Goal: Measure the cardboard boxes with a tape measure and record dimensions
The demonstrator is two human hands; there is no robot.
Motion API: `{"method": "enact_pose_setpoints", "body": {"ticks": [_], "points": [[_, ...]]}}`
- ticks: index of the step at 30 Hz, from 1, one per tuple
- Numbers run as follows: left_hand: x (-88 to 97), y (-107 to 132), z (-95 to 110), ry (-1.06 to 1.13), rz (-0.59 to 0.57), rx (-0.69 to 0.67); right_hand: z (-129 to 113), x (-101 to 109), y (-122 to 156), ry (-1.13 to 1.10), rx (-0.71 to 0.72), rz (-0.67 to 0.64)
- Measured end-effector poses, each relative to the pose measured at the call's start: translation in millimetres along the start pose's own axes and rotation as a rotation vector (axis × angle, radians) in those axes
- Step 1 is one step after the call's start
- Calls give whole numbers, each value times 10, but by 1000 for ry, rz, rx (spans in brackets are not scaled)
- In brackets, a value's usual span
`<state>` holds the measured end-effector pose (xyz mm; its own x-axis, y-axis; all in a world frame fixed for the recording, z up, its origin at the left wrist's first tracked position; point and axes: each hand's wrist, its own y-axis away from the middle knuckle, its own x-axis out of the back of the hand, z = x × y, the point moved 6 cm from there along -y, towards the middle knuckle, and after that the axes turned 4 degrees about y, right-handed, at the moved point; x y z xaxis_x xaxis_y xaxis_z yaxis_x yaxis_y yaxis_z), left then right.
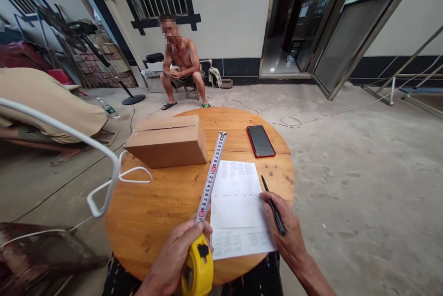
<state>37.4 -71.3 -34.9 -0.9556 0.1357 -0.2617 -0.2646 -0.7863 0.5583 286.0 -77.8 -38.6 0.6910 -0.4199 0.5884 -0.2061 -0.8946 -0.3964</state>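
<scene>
My left hand (175,252) grips a yellow tape measure (198,268) at the near edge of a round wooden table (155,204). Its white blade (211,176) is pulled out and reaches up toward a brown cardboard box (168,141) on the table's far left. My right hand (285,231) rests on the right edge of a printed sheet of paper (235,208), with a black pen (273,206) lying between its fingers. A red-edged phone (260,140) lies face up beyond the paper.
A white cable (133,174) loops over the table's left side. A seated person (182,70) is by the far wall, beside a fan stand (133,98). Cloth-covered goods (44,102) lie left. A glass door (346,33) stands open on the right over the concrete floor.
</scene>
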Motion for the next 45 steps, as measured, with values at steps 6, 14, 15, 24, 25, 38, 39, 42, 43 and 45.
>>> {"method": "enact_pose_setpoints", "body": {"ticks": [6,14,15,24,25,38,39,42,43,45], "points": [[-23,-27,91,62,-8,-39,-53,-49,120,32,46,19],[102,-6,121,100,-40,-41,-40,211,-76,-115,-52,81],[123,-5,131,110,-40,-39,-64,259,-135,-148,-56,91],[70,-64,127,150,-65,-23,-331,-1,-317,-149,-15,-81],[67,-72,107,153,-61,-18,-318,-54,-284,-130,-14,-104],[148,-29,215,86,-68,-38,-361,42,-218,-73,71,-88],[142,-33,237,88,-79,-38,-388,67,-241,-87,83,-79],[111,-71,314,108,-114,-44,-456,91,-331,-122,83,-88],[99,-93,336,121,-124,-42,-479,74,-369,-129,77,-111],[75,-149,366,151,-139,-29,-540,1,-455,-153,72,-185]]}}
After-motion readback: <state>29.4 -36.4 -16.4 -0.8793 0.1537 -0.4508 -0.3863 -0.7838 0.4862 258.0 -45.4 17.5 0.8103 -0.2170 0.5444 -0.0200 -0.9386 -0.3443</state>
